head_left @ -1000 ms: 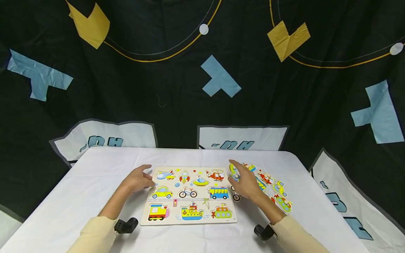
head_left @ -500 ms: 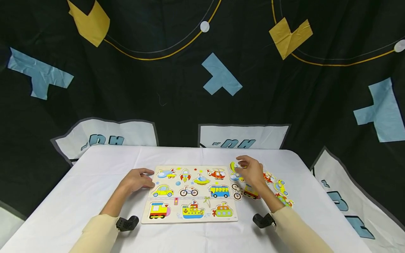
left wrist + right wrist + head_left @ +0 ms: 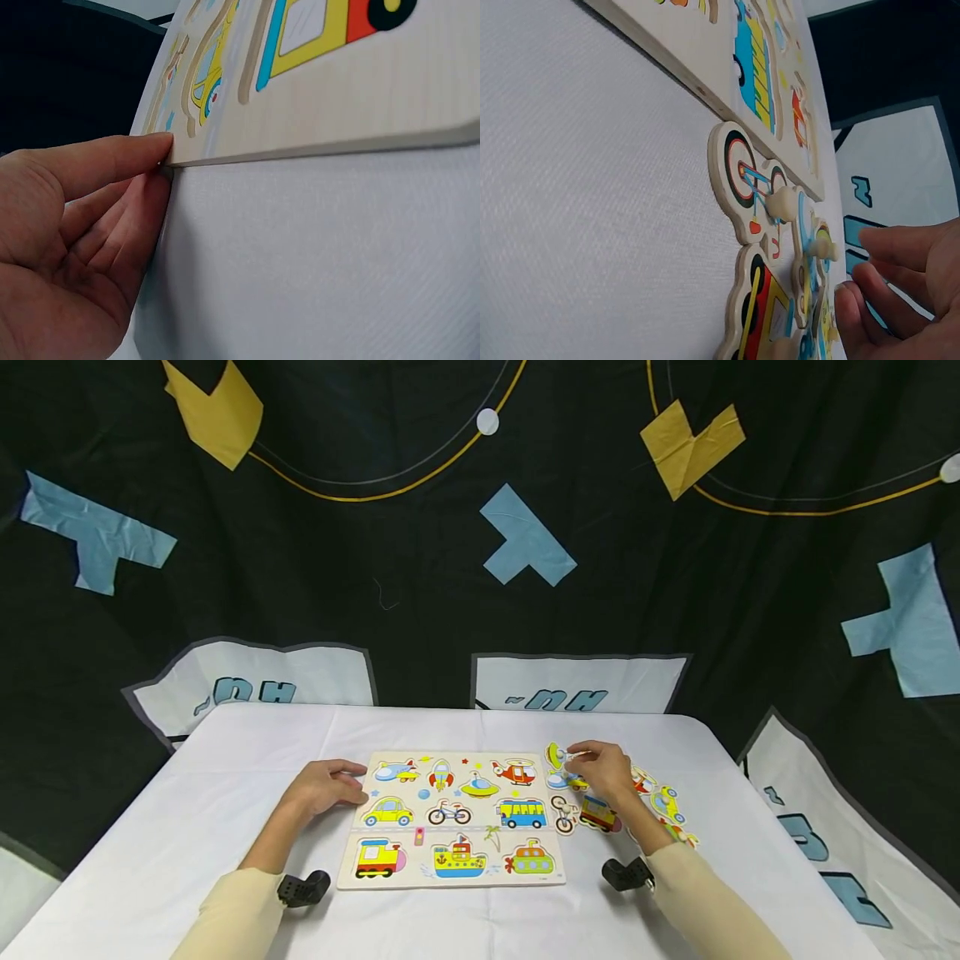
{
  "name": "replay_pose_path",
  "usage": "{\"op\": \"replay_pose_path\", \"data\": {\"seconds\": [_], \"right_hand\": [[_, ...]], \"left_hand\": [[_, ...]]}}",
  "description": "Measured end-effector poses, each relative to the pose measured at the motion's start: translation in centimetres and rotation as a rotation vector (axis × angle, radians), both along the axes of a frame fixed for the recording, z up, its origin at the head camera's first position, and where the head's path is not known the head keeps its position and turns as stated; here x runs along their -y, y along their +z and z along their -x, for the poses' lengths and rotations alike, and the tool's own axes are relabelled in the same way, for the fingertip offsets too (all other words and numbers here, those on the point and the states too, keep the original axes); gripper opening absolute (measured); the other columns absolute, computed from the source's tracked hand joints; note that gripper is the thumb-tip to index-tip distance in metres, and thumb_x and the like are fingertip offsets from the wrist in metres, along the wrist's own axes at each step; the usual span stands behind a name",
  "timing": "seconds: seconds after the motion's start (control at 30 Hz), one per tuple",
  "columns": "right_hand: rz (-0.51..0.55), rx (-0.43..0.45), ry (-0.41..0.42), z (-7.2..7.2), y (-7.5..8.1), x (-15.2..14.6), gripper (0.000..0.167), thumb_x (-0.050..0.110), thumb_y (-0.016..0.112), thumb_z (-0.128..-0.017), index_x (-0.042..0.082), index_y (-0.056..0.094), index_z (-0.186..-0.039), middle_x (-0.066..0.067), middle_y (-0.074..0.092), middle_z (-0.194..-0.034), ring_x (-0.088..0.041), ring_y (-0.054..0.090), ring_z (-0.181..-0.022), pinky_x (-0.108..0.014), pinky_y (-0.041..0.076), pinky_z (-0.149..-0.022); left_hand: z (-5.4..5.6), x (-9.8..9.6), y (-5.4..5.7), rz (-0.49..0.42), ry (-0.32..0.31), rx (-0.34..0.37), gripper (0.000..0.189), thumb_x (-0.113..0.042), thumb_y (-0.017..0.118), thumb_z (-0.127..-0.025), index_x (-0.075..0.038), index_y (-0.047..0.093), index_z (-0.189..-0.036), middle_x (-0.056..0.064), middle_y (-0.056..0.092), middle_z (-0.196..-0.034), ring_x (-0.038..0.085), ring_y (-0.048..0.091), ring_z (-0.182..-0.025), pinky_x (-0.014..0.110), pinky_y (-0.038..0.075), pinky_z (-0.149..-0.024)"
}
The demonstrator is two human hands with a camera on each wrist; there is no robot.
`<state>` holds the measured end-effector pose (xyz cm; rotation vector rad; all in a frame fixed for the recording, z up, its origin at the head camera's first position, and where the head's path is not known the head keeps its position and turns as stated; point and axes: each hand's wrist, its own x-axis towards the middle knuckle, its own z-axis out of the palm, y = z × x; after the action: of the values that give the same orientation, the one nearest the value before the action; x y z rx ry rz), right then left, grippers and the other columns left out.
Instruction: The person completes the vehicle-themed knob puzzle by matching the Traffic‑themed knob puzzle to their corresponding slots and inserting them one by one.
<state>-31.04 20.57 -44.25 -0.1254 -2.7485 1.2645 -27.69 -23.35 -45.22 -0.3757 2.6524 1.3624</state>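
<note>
— Closest in?
— Two cream sleeves (image 3: 232, 914), with a black wrist device (image 3: 303, 888) at each cuff, over the near part of the white table (image 3: 420, 931).
— And beyond those?
— Flat in the middle of the table, well in from left and right edges, a wooden puzzle board (image 3: 483, 814). Train, ship and submarine pictures along the near side; car, bicycle and bus behind; plane, rocket, saucer and helicopter farthest.
— Loose pieces?
— Between the board and the table's right edge: a train piece (image 3: 598, 814), just beside a bicycle piece (image 3: 564, 816) with a pale knob (image 3: 782, 202). Nearer the right edge, a yellow car piece (image 3: 666, 804).
— Left hand (image 3: 322, 787)?
— At the board's left edge, touching with fingertips; digits relaxed, slightly apart.
— Right hand (image 3: 607, 770)?
— Above the loose pieces, thumb and fingertips apart, near a saucer piece (image 3: 555, 755) by the board's far right corner. Touching any knob? Cannot tell.
— Farthest?
— Past the table's far edge, white panels (image 3: 577, 672) on black cloth (image 3: 337, 577), with blue shapes (image 3: 528, 539) higher up.
</note>
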Motion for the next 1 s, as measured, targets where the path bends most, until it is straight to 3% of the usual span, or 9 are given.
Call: {"op": "replay_pose_path", "data": {"seconds": [0.23, 0.47, 0.73, 1.0], "right_hand": [[-0.017, 0.037, 0.025, 0.3, -0.6, 0.1, 0.025, 0.018, 0.077, -0.087, 0.008, 0.077, -0.110, -0.009, 0.076, -0.098, -0.027, 0.066, -0.095, -0.044, 0.048, -0.087], [-0.038, 0.079, 0.062, 0.5, -0.8, -0.1, 0.026, 0.021, 0.079, -0.085, 0.009, 0.078, -0.108, -0.007, 0.077, -0.097, -0.025, 0.067, -0.096, -0.044, 0.048, -0.088], [-0.051, 0.059, 0.086, 0.6, -1.1, -0.2, 0.022, 0.017, 0.080, -0.083, 0.008, 0.079, -0.103, -0.004, 0.076, -0.089, -0.023, 0.065, -0.092, -0.043, 0.044, -0.089], [-0.047, 0.069, 0.103, 0.7, -1.4, -0.2, 0.019, 0.013, 0.081, -0.081, 0.006, 0.078, -0.099, 0.000, 0.072, -0.081, -0.013, 0.063, -0.072, -0.029, 0.045, -0.073]], "left_hand": [[0.0, 0.5, -0.3, -0.040, -0.033, -0.008, 0.061, -0.014, 0.087, -0.076, -0.004, 0.065, -0.131, 0.002, 0.075, -0.086, 0.019, 0.065, -0.085, 0.027, 0.045, -0.073], [0.2, 0.8, -0.5, -0.064, -0.025, 0.008, 0.060, -0.014, 0.087, -0.075, -0.006, 0.066, -0.130, 0.001, 0.077, -0.087, 0.021, 0.066, -0.091, 0.034, 0.045, -0.082], [0.2, 0.9, -0.6, -0.079, -0.024, 0.001, 0.059, -0.013, 0.087, -0.075, -0.007, 0.067, -0.130, 0.001, 0.077, -0.088, 0.019, 0.066, -0.090, 0.037, 0.045, -0.086], [-0.1, 0.9, -0.4, -0.093, -0.028, -0.007, 0.061, -0.012, 0.088, -0.073, -0.005, 0.066, -0.130, 0.001, 0.077, -0.087, 0.018, 0.067, -0.087, 0.039, 0.046, -0.087]]}}
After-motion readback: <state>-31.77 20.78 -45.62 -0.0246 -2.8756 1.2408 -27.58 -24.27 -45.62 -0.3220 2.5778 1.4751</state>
